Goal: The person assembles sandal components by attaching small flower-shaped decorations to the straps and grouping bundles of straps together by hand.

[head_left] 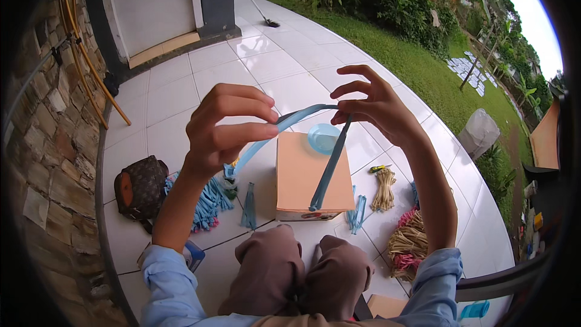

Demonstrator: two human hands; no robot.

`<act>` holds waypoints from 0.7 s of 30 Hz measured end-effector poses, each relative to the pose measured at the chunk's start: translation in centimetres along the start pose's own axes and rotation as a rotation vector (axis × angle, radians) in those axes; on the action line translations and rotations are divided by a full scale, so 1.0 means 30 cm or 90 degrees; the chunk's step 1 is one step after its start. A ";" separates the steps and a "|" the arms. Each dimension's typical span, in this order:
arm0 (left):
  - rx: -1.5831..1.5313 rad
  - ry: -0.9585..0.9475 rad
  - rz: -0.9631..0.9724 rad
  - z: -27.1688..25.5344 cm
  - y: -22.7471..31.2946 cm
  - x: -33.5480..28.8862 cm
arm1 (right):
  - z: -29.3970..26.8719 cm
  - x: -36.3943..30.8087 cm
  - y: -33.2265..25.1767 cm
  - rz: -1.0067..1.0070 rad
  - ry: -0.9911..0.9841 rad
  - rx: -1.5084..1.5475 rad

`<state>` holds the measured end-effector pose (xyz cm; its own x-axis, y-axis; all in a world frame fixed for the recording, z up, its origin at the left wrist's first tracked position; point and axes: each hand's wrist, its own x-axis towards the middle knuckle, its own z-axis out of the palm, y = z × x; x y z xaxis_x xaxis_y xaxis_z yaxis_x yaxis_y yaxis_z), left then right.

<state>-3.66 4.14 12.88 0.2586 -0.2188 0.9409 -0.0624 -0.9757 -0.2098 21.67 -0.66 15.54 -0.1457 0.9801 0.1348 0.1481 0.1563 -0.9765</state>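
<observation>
A long, flat, light-blue strip [331, 166] arches in the air above a tan-topped box [310, 181]. My left hand [227, 122] pinches it between thumb and fingers on the left side, where one end hangs down. At the top of the arch, the thumb and a finger of my right hand [376, 108] are closed on the strip, the other fingers raised. Its other end drops from there in front of the box top. A round, shallow light-blue dish [322, 139] rests on the far part of the box.
Blue strips [249, 206] and a heap of blue bundles [212, 203] lie left of the box, by a brown bag [140, 188]. To the right are tan bundles [384, 191], a yellow-handled tool [380, 168] and more blue strips [357, 213]. A stone wall [45, 188] borders the tiles.
</observation>
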 end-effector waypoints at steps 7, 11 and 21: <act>0.221 -0.292 -0.170 -0.206 0.083 0.133 | 0.070 0.046 -0.031 -0.003 -0.056 0.030; 0.319 -0.438 -0.039 0.011 0.109 0.007 | 0.097 0.051 -0.001 0.009 -0.055 0.049; 0.068 -0.202 -0.158 0.214 -0.017 -0.036 | 0.051 0.041 0.145 0.015 0.029 0.092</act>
<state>2.27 4.86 10.26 0.5383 0.0497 0.8413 0.1362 -0.9903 -0.0287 20.64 1.04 11.19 -0.0982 0.9885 0.1152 0.0077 0.1165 -0.9932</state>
